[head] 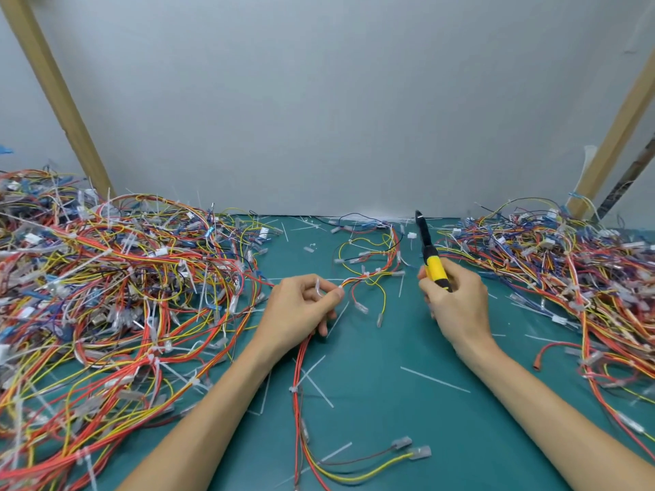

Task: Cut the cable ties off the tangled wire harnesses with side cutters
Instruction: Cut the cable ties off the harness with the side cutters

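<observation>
A plain grey wall (319, 101) backs the green mat (382, 349), with slanted wooden posts (53, 90) either side.

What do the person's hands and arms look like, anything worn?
Both are bare: the left hand and right hand show no gloves, rings or watch, and the left forearm and right forearm show no sleeves up to the frame edge.
</observation>
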`<state>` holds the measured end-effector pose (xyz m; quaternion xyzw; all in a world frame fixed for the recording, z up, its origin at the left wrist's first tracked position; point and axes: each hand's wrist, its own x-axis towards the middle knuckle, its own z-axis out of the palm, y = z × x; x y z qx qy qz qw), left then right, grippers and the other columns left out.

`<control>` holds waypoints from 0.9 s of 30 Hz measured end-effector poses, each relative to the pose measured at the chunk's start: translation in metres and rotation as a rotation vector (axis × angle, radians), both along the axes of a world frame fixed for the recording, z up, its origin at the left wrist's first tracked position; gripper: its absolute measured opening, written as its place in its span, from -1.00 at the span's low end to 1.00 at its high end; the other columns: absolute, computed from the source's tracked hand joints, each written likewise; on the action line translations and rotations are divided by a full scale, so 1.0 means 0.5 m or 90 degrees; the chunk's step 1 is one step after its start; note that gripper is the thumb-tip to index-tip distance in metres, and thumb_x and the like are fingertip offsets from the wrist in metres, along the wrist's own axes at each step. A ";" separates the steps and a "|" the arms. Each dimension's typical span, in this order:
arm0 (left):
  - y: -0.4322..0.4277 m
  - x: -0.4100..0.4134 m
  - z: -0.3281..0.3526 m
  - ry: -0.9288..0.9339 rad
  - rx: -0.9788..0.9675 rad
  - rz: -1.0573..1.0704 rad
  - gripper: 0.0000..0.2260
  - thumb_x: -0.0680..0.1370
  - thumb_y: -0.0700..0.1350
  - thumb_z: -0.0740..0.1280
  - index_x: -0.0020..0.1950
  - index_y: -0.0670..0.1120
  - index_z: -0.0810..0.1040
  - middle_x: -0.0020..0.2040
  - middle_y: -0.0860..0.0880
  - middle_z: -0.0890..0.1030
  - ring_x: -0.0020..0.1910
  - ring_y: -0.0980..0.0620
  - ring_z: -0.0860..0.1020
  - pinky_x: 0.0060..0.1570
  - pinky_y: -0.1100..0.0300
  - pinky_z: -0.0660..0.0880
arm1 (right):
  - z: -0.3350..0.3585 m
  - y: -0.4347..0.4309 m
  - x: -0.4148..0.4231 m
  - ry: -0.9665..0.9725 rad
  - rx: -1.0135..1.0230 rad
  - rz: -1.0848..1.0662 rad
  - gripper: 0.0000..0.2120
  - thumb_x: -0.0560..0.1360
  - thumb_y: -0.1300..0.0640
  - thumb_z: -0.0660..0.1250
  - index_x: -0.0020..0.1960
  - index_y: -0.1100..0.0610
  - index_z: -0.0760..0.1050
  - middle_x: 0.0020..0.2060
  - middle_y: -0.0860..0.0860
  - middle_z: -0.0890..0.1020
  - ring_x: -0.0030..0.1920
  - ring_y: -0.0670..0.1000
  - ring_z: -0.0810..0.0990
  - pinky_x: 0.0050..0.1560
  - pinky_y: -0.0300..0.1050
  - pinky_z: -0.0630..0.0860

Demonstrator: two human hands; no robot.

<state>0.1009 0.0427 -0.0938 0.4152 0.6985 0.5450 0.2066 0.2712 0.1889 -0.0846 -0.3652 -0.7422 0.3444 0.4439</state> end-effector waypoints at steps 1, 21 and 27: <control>0.001 -0.001 0.000 0.001 0.001 0.000 -0.88 0.54 -0.08 0.40 -0.15 -0.10 0.63 -0.43 -0.01 0.61 -0.57 0.05 0.50 -0.46 0.33 0.39 | 0.000 0.001 0.001 0.008 -0.019 0.018 -0.83 0.26 0.04 0.27 -0.26 0.14 0.49 -0.43 0.16 0.49 -0.37 0.21 0.38 -0.31 0.12 0.45; -0.020 0.050 0.020 0.351 -0.081 -0.120 -0.70 0.43 -0.02 0.23 0.04 0.19 0.68 -0.20 0.11 0.63 -0.27 0.18 0.52 -0.22 0.22 0.45 | -0.003 0.012 0.000 0.099 -0.172 0.064 -0.90 0.19 0.11 0.27 -0.30 0.06 0.50 -0.51 -0.08 0.42 -0.40 0.03 0.32 -0.27 -0.01 0.27; -0.008 0.113 0.041 0.450 -0.129 -0.260 -0.71 0.68 0.00 0.09 0.24 0.03 0.56 -0.04 0.08 0.47 -0.02 0.20 0.42 0.12 0.24 0.37 | -0.007 0.018 -0.001 0.129 -0.168 0.052 -0.93 0.23 0.12 0.30 -0.29 0.07 0.52 -0.53 -0.13 0.46 -0.44 -0.02 0.35 -0.27 -0.06 0.29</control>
